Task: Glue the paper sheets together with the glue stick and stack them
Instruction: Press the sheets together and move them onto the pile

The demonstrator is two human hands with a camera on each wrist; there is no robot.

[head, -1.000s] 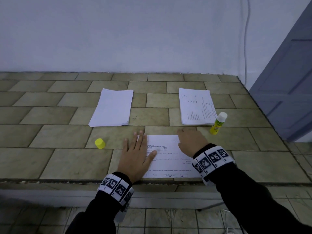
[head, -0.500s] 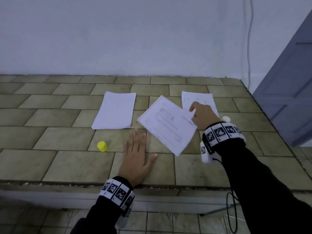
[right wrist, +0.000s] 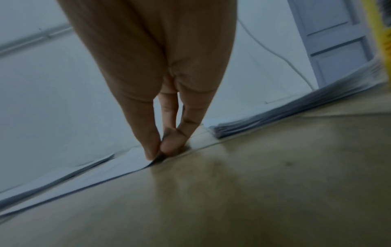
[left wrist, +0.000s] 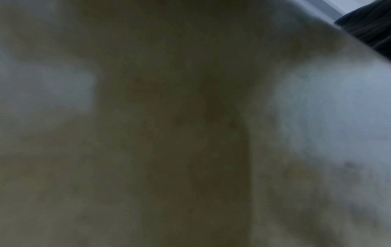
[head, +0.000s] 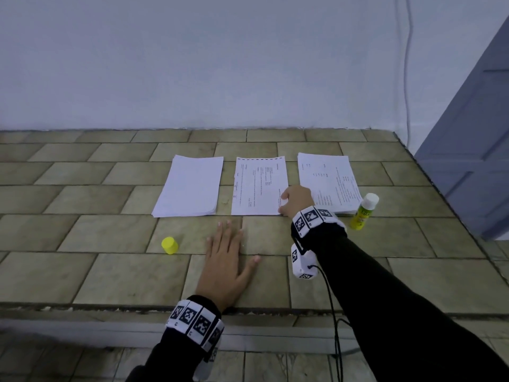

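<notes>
A printed sheet lies flat on the tiled counter between a blank white stack on its left and a printed stack on its right. My right hand pinches the sheet's near right corner between thumb and fingertips. An uncapped glue stick, yellow with a white top, stands just right of that hand. Its yellow cap sits further left. My left hand lies flat on the bare tiles, fingers straight. The left wrist view is dark and blurred.
The counter's front edge runs just under my left wrist. A white wall backs the counter, with a cable hanging down it. A grey-blue door stands to the right.
My right hand lifted the printed sheet from under my left hand, carried it away from me and laid it down between the two stacks. The left hand stayed flat on the tiles.
</notes>
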